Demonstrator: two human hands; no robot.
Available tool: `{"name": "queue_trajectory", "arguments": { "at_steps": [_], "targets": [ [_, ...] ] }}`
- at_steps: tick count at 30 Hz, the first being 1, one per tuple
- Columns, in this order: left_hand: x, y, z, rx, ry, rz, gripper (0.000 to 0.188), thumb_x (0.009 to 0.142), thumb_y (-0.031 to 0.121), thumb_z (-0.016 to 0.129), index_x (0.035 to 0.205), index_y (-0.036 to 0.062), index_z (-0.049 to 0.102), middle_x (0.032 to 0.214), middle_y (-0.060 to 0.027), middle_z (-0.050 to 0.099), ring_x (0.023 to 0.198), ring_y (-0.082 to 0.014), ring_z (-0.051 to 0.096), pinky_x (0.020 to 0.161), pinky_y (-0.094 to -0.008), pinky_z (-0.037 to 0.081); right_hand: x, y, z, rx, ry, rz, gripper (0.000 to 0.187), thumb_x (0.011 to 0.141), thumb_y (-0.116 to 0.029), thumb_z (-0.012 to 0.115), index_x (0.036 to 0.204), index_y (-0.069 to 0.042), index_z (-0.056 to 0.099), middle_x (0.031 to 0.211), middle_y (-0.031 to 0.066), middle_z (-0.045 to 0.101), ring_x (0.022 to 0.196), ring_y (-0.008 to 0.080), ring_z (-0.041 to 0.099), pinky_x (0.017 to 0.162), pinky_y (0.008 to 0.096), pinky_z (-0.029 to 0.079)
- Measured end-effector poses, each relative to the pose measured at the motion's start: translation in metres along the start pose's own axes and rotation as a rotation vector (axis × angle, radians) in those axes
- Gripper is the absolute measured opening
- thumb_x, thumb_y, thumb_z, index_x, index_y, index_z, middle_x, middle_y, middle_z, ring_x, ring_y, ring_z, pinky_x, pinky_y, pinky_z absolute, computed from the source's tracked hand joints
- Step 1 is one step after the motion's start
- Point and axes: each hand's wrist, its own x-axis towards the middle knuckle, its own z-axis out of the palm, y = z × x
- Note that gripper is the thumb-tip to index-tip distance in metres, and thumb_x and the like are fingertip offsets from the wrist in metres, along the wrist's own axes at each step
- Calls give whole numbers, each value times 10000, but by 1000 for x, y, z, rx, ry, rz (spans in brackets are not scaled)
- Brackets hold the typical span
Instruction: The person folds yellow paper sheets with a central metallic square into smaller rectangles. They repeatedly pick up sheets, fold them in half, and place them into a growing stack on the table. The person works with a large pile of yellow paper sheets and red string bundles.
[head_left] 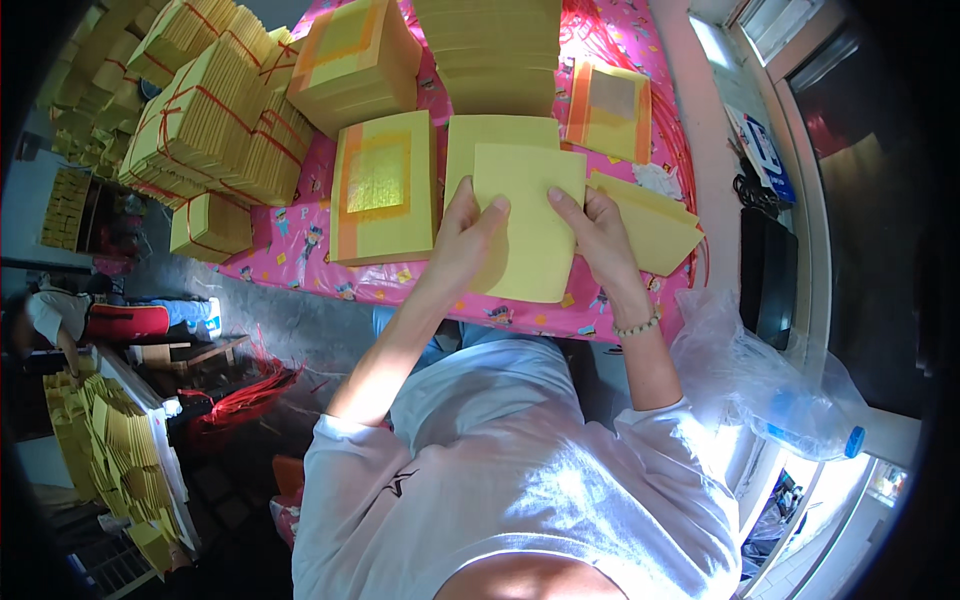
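A: What does the grip have?
B: The left hand (468, 235) and right hand (603, 238) both pinch the yellow paper (528, 235), thumbs on its face, fingers at the side edges. I can't tell whether it's one sheet or several.
A: Where is it?
B: Over the near side of the pink tabletop (283, 258), in front of the body, its top overlapping a plain stack (503, 130) in view.
A: How would you handle it well?
B: Keep both thumbs level and the pressure light and even, so the sides don't buckle. Mind the plain stack, so nothing there gets dragged.
A: And around it?
B: A gold-squared stack (383, 188) to the left, loose paper (648, 228) to the right, string-tied bundles (205, 125) farther left.
A: Any labels?
B: None I can make out on the yellow paper. The tabletop's pattern includes a printed letter; the blue-and-white packet (765, 158) at right carries print I can't read.
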Motion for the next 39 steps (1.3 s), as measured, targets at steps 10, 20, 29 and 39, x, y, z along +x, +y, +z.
{"name": "queue_trajectory", "arguments": {
  "at_steps": [10,20,29,39],
  "targets": [
    [-16,9,-1,11,-89,-7,287,944,64,501,1223,21,452,1111,-50,574,1033,-100,531,883,-258,423,-14,-6,-6,-88,109,-165,210,929,-184,618,1001,7,666,827,4,668,721,28,595,604,186,476],
    [-36,10,-7,87,-192,-73,281,951,84,505,1222,22,462,1102,-35,583,1012,-77,536,862,-245,438,-52,-12,-15,-50,186,-125,195,944,-171,588,987,7,655,835,19,671,739,62,627,593,209,516],
    [-34,-5,5,176,-233,-106,303,942,103,531,1225,18,468,1082,-59,586,1012,-106,536,870,-264,439,-88,17,-23,-8,68,21,232,922,-125,614,1078,45,635,945,71,691,846,97,641,719,254,546],
    [-9,-6,34,262,-283,-42,275,928,128,540,1168,10,474,1045,-95,594,989,-133,546,844,-295,445,-102,12,-38,8,152,49,239,917,-153,625,1060,37,634,916,88,691,787,131,670,667,266,576]
  ]
}}
